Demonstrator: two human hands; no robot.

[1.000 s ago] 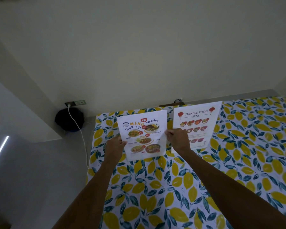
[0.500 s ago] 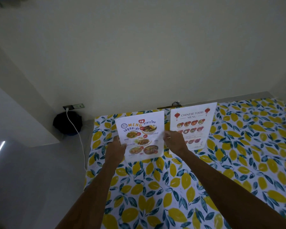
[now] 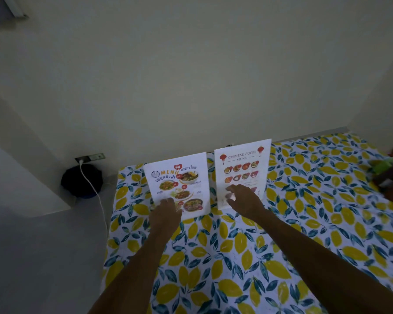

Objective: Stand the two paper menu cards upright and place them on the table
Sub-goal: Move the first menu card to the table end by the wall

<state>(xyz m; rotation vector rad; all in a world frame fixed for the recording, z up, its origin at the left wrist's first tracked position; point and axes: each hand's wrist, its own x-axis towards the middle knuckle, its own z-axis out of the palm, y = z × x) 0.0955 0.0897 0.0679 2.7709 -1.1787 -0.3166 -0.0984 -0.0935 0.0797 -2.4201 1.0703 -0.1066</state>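
Note:
Two white paper menu cards stand upright side by side near the far edge of the lemon-print table (image 3: 236,257). The left one, a Thai menu card (image 3: 179,184), shows food photos. To its right is the taller Chinese food menu card (image 3: 243,168). My left hand (image 3: 166,214) lies in front of the Thai card's lower left corner, fingertips at its face, not gripping it. My right hand (image 3: 244,199) hovers with spread fingers in front of the lower half of the Chinese card and hides part of it.
A pale wall rises right behind the cards. On the floor to the left sits a black round object (image 3: 82,182), with a white cable (image 3: 93,189) running from a wall socket (image 3: 90,157). Blurred colourful objects (image 3: 390,177) lie at the table's right edge.
Both hands held the Thai card by its sides before. Now it stands on the table; my left hand has slid to its front and my right hand has moved to the Chinese card.

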